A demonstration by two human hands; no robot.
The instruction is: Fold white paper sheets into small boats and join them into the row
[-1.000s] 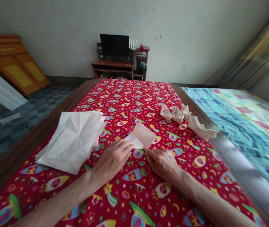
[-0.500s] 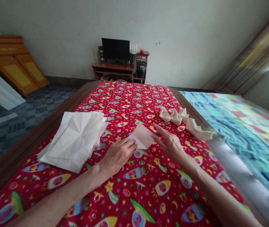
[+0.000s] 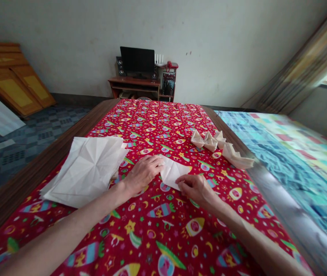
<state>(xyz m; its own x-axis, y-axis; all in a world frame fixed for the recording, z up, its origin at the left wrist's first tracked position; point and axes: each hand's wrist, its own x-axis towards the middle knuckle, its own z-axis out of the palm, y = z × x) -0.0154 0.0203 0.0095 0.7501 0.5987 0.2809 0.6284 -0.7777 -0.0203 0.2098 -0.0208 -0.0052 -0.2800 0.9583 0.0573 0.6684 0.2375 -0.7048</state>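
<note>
A small folded piece of white paper lies on the red patterned cloth in front of me, with crease lines across it. My left hand is closed at its left edge, fingers together and the fingertips over the paper. The near right corner is pinched by my right hand, thumb and forefinger pressed together. To the left of my left hand is a stack of creased white paper sheets. Several folded paper shapes with pointed tips stand beyond my right hand, and a nested group of them lies nearer.
The red cloth covers a table with brown wooden edges. A bed with a blue patchwork cover adjoins on the right. At the far wall stands a desk with a monitor. A wooden cabinet is at the left.
My right hand has come down from beside the paper and now pinches its near corner. The paper has turned and changed outline. My left hand has shifted slightly up and left.
</note>
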